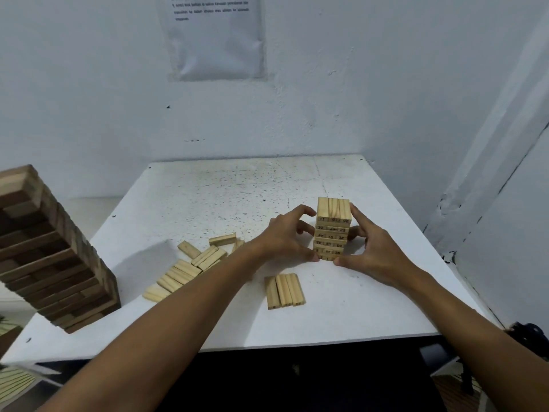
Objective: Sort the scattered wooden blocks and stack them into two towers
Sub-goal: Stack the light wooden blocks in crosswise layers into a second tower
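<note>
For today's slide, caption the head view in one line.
Both hands, left hand and right hand, square up the pale numbered tower; loose blocks wait nearby.

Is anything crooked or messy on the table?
Yes. The pale loose blocks lie jumbled left of the small light tower, some overlapping. The dark tower at the left edge looks tilted, but the wide lens may cause that.
</note>
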Action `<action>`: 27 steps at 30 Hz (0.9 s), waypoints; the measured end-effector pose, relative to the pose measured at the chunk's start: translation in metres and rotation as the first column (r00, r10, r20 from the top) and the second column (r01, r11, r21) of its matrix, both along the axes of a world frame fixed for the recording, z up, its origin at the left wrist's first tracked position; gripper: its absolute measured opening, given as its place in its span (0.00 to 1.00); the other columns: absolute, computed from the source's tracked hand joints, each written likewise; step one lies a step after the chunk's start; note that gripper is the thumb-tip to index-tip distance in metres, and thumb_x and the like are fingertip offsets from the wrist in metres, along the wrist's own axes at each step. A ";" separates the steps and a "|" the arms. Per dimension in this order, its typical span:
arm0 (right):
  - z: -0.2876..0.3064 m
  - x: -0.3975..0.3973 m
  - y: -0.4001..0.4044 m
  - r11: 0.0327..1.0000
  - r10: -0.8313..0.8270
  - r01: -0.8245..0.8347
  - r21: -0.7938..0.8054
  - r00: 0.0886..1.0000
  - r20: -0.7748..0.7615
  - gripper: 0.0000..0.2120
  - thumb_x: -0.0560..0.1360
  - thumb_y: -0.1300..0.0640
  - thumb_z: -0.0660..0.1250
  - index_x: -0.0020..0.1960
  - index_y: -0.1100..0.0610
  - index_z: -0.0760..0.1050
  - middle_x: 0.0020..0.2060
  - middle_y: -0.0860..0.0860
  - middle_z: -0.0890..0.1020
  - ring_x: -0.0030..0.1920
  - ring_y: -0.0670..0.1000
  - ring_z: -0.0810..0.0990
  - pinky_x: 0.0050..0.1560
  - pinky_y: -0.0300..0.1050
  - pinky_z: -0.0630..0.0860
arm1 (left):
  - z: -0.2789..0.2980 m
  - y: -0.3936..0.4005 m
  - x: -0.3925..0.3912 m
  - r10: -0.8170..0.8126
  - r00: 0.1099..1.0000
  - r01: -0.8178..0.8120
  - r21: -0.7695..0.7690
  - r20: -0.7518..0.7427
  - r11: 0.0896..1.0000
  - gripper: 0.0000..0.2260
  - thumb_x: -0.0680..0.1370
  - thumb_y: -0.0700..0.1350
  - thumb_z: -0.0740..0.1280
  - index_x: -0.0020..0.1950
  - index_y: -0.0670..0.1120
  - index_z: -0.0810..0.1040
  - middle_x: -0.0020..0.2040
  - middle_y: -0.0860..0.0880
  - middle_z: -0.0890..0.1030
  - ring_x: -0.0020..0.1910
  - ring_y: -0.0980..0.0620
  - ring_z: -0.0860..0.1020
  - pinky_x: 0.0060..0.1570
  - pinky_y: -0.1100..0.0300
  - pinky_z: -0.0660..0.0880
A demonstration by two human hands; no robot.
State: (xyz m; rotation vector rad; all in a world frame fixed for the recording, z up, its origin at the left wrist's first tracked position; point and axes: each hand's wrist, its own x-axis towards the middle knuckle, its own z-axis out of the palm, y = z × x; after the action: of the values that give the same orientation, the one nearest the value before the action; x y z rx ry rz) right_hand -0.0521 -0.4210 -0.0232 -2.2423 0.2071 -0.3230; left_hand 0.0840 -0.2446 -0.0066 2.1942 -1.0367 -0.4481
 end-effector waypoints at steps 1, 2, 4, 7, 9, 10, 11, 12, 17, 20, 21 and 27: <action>0.001 0.006 0.002 1.000 0.012 -0.012 0.002 1.000 0.000 0.54 0.64 0.53 0.80 0.79 0.48 0.49 0.53 0.43 0.80 0.56 0.41 0.77 0.57 0.38 0.73 | 0.001 0.002 0.004 0.011 1.000 -0.011 0.000 0.006 1.000 0.38 0.65 0.46 0.81 0.68 0.56 0.64 0.56 0.58 0.78 0.61 0.53 0.73 0.58 0.55 0.71; 0.001 0.012 0.004 1.000 0.022 -0.022 0.004 1.000 -0.001 0.54 0.64 0.52 0.80 0.79 0.48 0.49 0.52 0.42 0.80 0.55 0.40 0.77 0.55 0.34 0.73 | 0.001 0.005 0.007 0.022 1.000 -0.022 0.002 0.011 1.000 0.37 0.65 0.46 0.80 0.68 0.56 0.64 0.57 0.57 0.78 0.60 0.53 0.74 0.56 0.58 0.71; 0.003 0.022 0.008 0.999 0.046 -0.046 0.008 0.999 -0.001 0.54 0.65 0.53 0.80 0.79 0.48 0.49 0.52 0.42 0.80 0.55 0.41 0.78 0.53 0.31 0.73 | 0.002 0.011 0.014 0.054 0.999 -0.054 0.017 0.011 0.998 0.37 0.66 0.46 0.80 0.69 0.56 0.64 0.57 0.58 0.79 0.59 0.54 0.73 0.53 0.59 0.69; 0.005 0.038 0.014 0.995 0.087 -0.087 0.043 0.996 0.002 0.54 0.64 0.54 0.81 0.79 0.48 0.50 0.52 0.47 0.82 0.55 0.44 0.79 0.57 0.39 0.76 | 0.005 0.020 0.023 0.084 0.995 -0.087 0.042 0.054 0.995 0.37 0.64 0.50 0.80 0.68 0.58 0.64 0.49 0.66 0.77 0.63 0.52 0.71 0.61 0.53 0.67; 0.006 0.049 0.017 0.993 0.111 -0.111 0.048 0.994 0.002 0.54 0.64 0.53 0.81 0.79 0.48 0.50 0.52 0.48 0.82 0.54 0.44 0.79 0.58 0.43 0.77 | 0.009 0.025 0.028 0.098 0.992 -0.103 0.060 0.083 0.993 0.37 0.65 0.50 0.79 0.69 0.55 0.64 0.47 0.66 0.75 0.62 0.53 0.71 0.64 0.52 0.64; 0.007 0.053 0.019 0.991 0.123 -0.123 0.044 0.992 0.000 0.54 0.64 0.53 0.81 0.79 0.48 0.51 0.52 0.48 0.82 0.54 0.44 0.80 0.57 0.44 0.78 | 0.011 0.027 0.031 0.109 0.990 -0.115 0.064 0.086 0.991 0.37 0.66 0.50 0.79 0.69 0.54 0.64 0.47 0.65 0.74 0.62 0.53 0.70 0.64 0.52 0.63; 0.007 0.058 0.021 0.990 0.134 -0.133 0.041 0.991 -0.002 0.54 0.64 0.53 0.81 0.79 0.48 0.51 0.52 0.48 0.82 0.54 0.45 0.80 0.57 0.44 0.78 | 0.012 0.029 0.034 0.119 0.989 -0.125 0.065 0.087 0.990 0.36 0.66 0.50 0.79 0.69 0.54 0.64 0.47 0.65 0.74 0.62 0.52 0.71 0.63 0.53 0.63; 0.007 0.062 0.023 0.989 0.139 -0.138 0.045 0.990 -0.004 0.54 0.64 0.54 0.81 0.79 0.48 0.50 0.52 0.48 0.82 0.54 0.45 0.80 0.56 0.43 0.79 | 0.012 0.031 0.037 0.125 0.988 -0.131 0.066 0.088 0.989 0.37 0.65 0.50 0.79 0.68 0.54 0.64 0.47 0.64 0.75 0.62 0.52 0.71 0.62 0.54 0.62; 0.009 0.076 0.030 0.986 0.154 -0.153 0.063 0.988 -0.011 0.55 0.64 0.57 0.81 0.80 0.49 0.49 0.51 0.47 0.81 0.54 0.43 0.79 0.55 0.37 0.75 | 0.011 0.041 0.048 0.152 0.985 -0.157 0.052 0.085 0.986 0.37 0.65 0.49 0.80 0.68 0.52 0.64 0.57 0.57 0.80 0.63 0.53 0.72 0.58 0.56 0.56; 0.010 0.080 0.034 0.985 0.162 -0.160 0.070 0.986 -0.024 0.55 0.65 0.59 0.80 0.80 0.50 0.48 0.50 0.45 0.80 0.54 0.42 0.78 0.50 0.29 0.72 | 0.013 0.046 0.048 0.169 0.981 -0.173 0.038 0.093 0.984 0.37 0.65 0.49 0.80 0.68 0.52 0.65 0.55 0.57 0.80 0.61 0.54 0.73 0.59 0.56 0.57; 0.011 0.081 0.035 0.985 0.163 -0.161 0.070 0.986 -0.026 0.55 0.65 0.59 0.80 0.79 0.50 0.48 0.50 0.45 0.79 0.53 0.41 0.78 0.48 0.28 0.72 | 0.014 0.046 0.047 0.171 0.980 -0.176 0.039 0.105 0.984 0.38 0.64 0.49 0.81 0.68 0.51 0.65 0.54 0.57 0.79 0.58 0.55 0.73 0.59 0.56 0.57; 0.012 0.083 0.038 0.986 0.160 -0.158 0.049 0.987 -0.019 0.54 0.65 0.58 0.80 0.80 0.50 0.48 0.51 0.47 0.80 0.54 0.45 0.79 0.48 0.30 0.73 | 0.007 0.044 0.046 0.188 0.967 -0.186 -0.027 0.173 0.982 0.38 0.63 0.53 0.81 0.67 0.51 0.66 0.56 0.54 0.81 0.56 0.56 0.75 0.58 0.54 0.58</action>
State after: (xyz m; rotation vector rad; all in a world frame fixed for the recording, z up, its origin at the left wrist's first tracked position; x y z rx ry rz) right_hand 0.0308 -0.3827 -0.0112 -2.2001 0.0467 -0.2042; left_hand 0.1298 -0.2010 0.0006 2.3273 -0.9067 -0.1665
